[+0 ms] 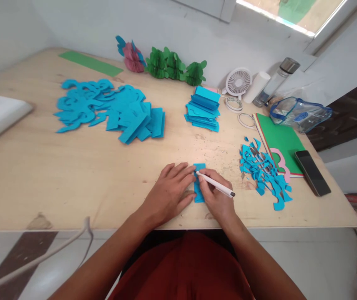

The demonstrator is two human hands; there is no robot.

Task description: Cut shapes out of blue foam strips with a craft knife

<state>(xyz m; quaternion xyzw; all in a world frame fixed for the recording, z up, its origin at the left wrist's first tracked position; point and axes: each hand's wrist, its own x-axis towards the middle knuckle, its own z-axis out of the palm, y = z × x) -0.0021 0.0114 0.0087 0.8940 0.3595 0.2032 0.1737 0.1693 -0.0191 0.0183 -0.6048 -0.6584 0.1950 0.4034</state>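
White walls (81, 21) and a pale tiled floor (291, 258) surround a light wooden worktop (56, 179). Curled blue paper cutouts (81, 102) lie toward its far left corner, with blue paper scraps (261, 188) near the right edge. At the near edge's middle, the left hand (166, 193) is open, palm down, fingertips at a small blue paper rectangle (199, 192). The right hand (220, 200) is closed around a slim white pen (216, 183), its tip apparently on the paper, though fingers crowd the view. This looks like marking; another clean stroke would call for the paper held flat.
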